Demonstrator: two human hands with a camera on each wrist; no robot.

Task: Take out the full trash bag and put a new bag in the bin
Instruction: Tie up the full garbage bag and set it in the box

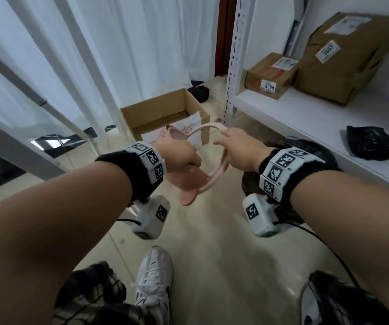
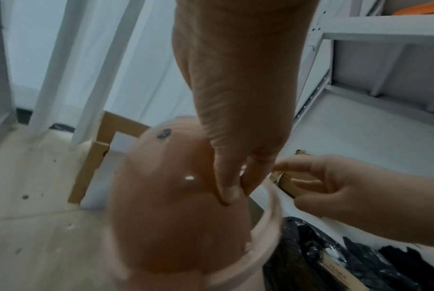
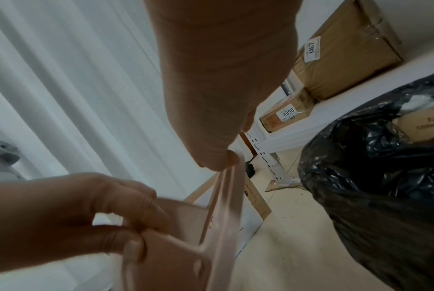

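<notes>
I hold a pink bin lid frame [image 1: 217, 170] in the air: a ring with a hinged flap [image 1: 190, 186]. My left hand [image 1: 188, 160] grips the flap [image 2: 170, 216], thumb on its top face. My right hand [image 1: 222, 137] pinches the far side of the ring [image 3: 229, 196]. A full black trash bag [image 1: 310, 145] stands below my right wrist, its mouth open with cardboard inside [image 3: 385, 177]. The bin's body is hidden. A folded black bag [image 1: 374, 143] lies on the white shelf [image 1: 306, 113].
An open cardboard box [image 1: 165, 109] sits on the floor ahead, against white curtains. Two taped parcels [image 1: 270, 76] [image 1: 348, 55] stand on the shelf at right, behind a perforated upright [image 1: 233, 66]. My shoe [image 1: 153, 277] is on the tiled floor below.
</notes>
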